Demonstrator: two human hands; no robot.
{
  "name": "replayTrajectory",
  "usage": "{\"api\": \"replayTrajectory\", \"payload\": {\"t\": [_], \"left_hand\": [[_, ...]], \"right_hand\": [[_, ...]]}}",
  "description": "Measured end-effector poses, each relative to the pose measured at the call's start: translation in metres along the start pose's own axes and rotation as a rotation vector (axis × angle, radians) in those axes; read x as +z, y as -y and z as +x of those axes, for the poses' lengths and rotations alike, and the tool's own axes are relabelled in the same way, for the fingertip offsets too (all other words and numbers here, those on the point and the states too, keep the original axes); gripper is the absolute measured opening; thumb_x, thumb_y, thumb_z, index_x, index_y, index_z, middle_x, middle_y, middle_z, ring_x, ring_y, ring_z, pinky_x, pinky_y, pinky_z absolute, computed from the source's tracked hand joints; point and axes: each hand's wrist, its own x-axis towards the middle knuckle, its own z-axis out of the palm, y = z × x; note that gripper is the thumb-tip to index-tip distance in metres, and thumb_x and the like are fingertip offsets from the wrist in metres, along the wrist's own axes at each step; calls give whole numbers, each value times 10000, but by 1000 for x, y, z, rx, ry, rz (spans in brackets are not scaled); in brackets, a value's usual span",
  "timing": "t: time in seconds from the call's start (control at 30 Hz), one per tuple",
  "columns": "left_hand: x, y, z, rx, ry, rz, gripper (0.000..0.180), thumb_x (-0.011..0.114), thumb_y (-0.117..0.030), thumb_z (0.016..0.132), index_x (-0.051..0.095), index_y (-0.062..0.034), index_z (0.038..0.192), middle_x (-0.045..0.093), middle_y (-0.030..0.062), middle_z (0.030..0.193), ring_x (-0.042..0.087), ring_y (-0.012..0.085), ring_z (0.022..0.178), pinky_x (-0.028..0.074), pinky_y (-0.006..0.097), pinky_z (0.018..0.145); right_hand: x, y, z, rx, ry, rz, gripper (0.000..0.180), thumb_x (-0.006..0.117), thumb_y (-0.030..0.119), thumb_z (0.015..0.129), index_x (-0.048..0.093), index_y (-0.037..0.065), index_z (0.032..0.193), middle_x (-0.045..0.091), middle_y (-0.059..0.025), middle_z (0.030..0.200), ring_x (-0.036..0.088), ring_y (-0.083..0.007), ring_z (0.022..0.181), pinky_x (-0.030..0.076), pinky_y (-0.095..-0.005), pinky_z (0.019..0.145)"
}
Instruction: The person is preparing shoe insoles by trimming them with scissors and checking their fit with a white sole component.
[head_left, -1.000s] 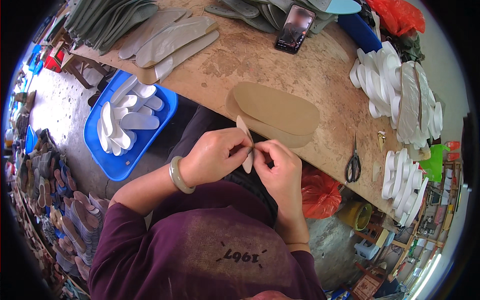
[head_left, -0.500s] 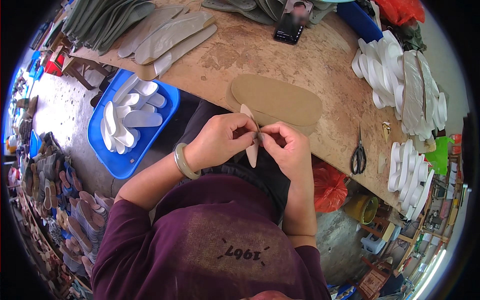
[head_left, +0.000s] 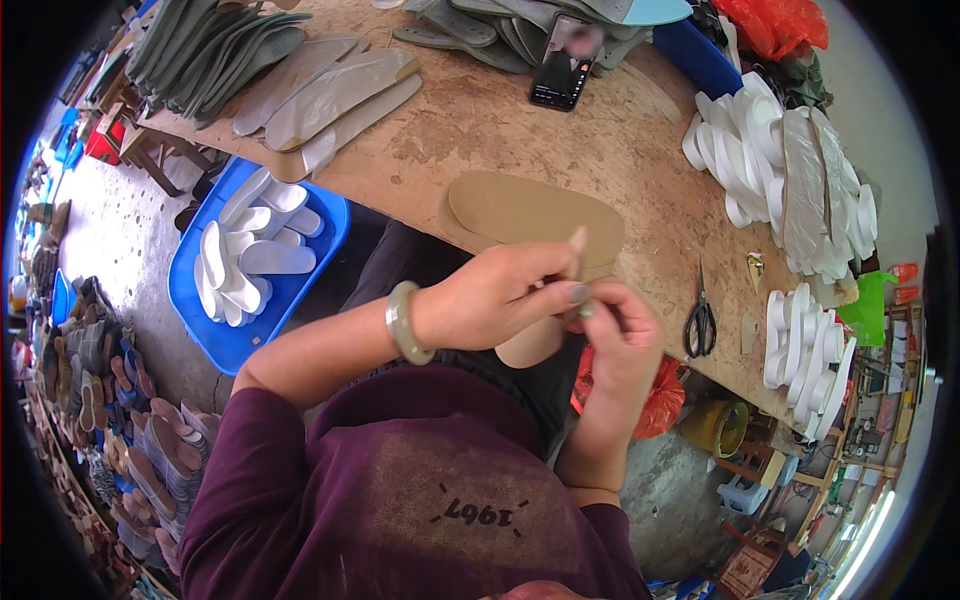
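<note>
A beige insole-shaped piece [head_left: 530, 346] is pinched in my left hand [head_left: 495, 293], its rounded end below the fingers and a narrow tip above them. My right hand [head_left: 625, 330] is closed with its fingertips against my left thumb, beside the piece's edge. Whatever lies between those right fingertips is too small and blurred to make out. Just beyond both hands, overlapping brown insole-shaped sheets [head_left: 535, 208] lie at the near edge of the wooden table [head_left: 450, 130].
Black scissors [head_left: 701, 325] lie to the right, near white shoe parts [head_left: 805, 350] in stacks. A phone [head_left: 565, 65] leans against grey insoles [head_left: 470, 30] at the back. On the left, a blue tub [head_left: 225, 350] holds white pieces. A red bag [head_left: 660, 400] hangs below the table edge.
Both hands have shifted right, and the beige piece has turned so its broad face shows at the lower end. My right hand has tilted more upright. The whole view has moved slightly.
</note>
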Motion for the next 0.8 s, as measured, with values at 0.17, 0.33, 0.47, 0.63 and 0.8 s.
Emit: {"api": "replayTrajectory", "payload": {"t": [0.17, 0.33, 0.47, 0.63, 0.8], "left_hand": [[13, 21, 60, -60, 24, -601, 184, 542, -222, 1049, 540, -78, 934, 551, -21, 872, 578, 82, 820, 527, 272, 758], [-2, 76, 84, -161, -271, -693, 172, 534, -247, 1050, 567, -110, 952, 600, -26, 979, 618, 90, 932, 578, 328, 850], [-33, 94, 77, -219, -435, -569, 176, 542, -245, 1046, 575, -103, 948, 630, -13, 924, 650, 107, 886, 578, 316, 819], [-60, 98, 48, -263, -559, -82, 238, 578, -251, 1019, 591, -41, 909, 656, 28, 828, 658, 104, 800, 525, 266, 707], [-75, 97, 21, -149, -625, 656, 157, 650, -190, 901, 618, -66, 811, 631, 54, 768, 625, 231, 735, 453, 383, 658]], "right_hand": [[-93, -14, 16, -243, -526, 392, 333, 581, 205, 921, 614, 15, 1192, 666, -118, 1199, 655, -229, 1090, 547, -389, 915], [-192, -36, 26, -407, -481, 730, 308, 569, 150, 970, 594, -53, 1201, 674, -113, 1174, 638, -242, 1111, 513, -400, 1003], [-259, -33, 25, -432, -576, 670, 216, 560, 113, 966, 603, -72, 1069, 687, -121, 1051, 677, -216, 954, 590, -347, 865], [-255, -38, 42, -358, -713, 665, 219, 567, 119, 964, 609, -55, 1091, 687, -116, 1085, 676, -211, 972, 588, -346, 857], [-283, -58, 39, -309, -581, 654, 199, 572, 127, 959, 620, -40, 1054, 692, -107, 1054, 676, -207, 968, 588, -362, 876]]}}
